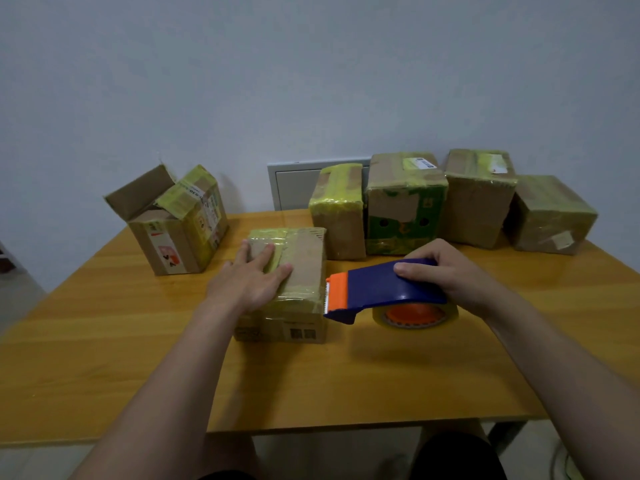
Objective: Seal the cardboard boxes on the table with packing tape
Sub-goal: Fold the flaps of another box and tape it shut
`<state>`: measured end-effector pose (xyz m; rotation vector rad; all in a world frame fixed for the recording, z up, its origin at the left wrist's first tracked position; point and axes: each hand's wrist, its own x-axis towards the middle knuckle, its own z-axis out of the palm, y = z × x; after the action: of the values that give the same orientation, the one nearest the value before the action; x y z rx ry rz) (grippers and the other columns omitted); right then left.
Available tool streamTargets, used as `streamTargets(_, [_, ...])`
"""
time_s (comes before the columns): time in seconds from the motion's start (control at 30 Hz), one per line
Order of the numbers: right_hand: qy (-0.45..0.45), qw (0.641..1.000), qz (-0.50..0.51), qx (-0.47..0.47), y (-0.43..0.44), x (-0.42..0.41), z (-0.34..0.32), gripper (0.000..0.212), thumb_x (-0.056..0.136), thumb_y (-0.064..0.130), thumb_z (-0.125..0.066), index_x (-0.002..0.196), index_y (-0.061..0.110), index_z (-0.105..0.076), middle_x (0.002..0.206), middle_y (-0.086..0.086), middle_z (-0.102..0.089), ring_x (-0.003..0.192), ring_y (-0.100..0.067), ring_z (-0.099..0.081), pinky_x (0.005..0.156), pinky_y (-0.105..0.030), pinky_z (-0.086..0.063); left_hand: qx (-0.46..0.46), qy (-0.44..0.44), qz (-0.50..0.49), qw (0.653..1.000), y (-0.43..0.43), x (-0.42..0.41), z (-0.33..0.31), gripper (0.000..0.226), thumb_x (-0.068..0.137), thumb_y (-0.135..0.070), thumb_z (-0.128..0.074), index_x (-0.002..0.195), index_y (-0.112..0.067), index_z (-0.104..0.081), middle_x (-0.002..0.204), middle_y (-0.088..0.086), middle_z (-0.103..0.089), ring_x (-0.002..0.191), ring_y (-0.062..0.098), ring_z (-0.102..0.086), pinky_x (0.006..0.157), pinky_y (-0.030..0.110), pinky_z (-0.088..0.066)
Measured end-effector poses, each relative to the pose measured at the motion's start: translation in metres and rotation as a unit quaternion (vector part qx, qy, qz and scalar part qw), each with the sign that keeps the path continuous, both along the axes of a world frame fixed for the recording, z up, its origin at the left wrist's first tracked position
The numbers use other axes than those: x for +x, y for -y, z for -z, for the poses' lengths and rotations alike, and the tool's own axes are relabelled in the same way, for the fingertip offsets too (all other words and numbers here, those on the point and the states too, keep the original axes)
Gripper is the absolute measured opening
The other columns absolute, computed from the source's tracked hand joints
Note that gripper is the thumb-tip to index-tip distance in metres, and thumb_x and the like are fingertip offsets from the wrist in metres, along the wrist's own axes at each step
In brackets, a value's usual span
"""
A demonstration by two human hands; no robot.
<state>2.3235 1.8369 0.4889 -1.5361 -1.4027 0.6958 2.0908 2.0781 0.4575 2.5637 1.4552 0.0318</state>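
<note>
the left hand (254,275) lies flat, fingers straight, pressing on top of the small brown cardboard box with yellowish tape (306,258) at the middle of the wooden table (311,375). the right hand (446,268) is curled around the blue and orange plastic tape dispenser (374,289), which hangs just beside the box's right side, its toothed orange end pointing left at the top edge. the dispenser's long axis runs left to right, across the box, so a pull would likely start from that right edge. the 1 open-flapped cardboard box (173,230) stands well apart to the left, nearer the left hand. 4 taped boxes line the back.
</note>
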Motion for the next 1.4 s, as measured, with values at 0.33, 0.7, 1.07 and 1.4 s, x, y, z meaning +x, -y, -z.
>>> streamTargets(0.33, [0.128,0.987,0.066,-0.072,-0.015,-0.019,-0.032,0.039,0.094,0.050,-0.064,0.081,0.015,-0.076,0.069,-0.001,-0.074,0.066,-0.013,-0.069,0.068,-0.031,-0.054,0.003,-0.010,0.005,1.000,0.005,0.000,-0.004,0.077,0.091,-0.086,-0.017,0.159,-0.055,0.001,0.174,-0.003,0.012,0.155,0.042,-0.020,0.120,0.054,-0.027])
streamTargets(0.7, [0.213,0.966,0.105,-0.105,-0.022,-0.039,-0.057,0.042,0.090,0.056,-0.068,0.076,0.016,-0.075,0.063,0.000,-0.072,0.061,-0.013,-0.068,0.067,-0.035,-0.058,-0.006,-0.008,-0.002,1.000,0.012,-0.001,-0.008,0.089,0.084,-0.093,-0.020,0.161,-0.052,-0.003,0.174,-0.002,0.012,0.155,0.043,-0.019,0.120,0.056,-0.027])
streamTargets(1.07, [0.220,0.963,0.121,-0.099,-0.015,-0.051,-0.057,0.043,0.089,0.055,-0.069,0.076,0.014,-0.074,0.064,-0.002,-0.073,0.065,-0.019,-0.071,0.063,-0.032,-0.055,0.007,0.014,0.015,1.000,0.007,-0.008,-0.005,0.099,0.075,-0.101,-0.019,0.161,-0.053,-0.011,0.175,-0.001,0.003,0.154,0.042,-0.023,0.119,0.057,-0.029])
streamTargets(1.4, [0.315,0.936,0.126,-0.089,-0.020,-0.063,-0.063,0.043,0.085,0.059,-0.069,0.077,0.016,-0.071,0.066,0.003,-0.072,0.069,-0.017,-0.070,0.064,-0.036,-0.059,0.023,0.013,0.020,0.999,0.011,-0.009,-0.008,0.095,0.078,-0.098,-0.020,0.160,-0.052,-0.015,0.175,0.000,0.000,0.153,0.042,-0.026,0.118,0.057,-0.032])
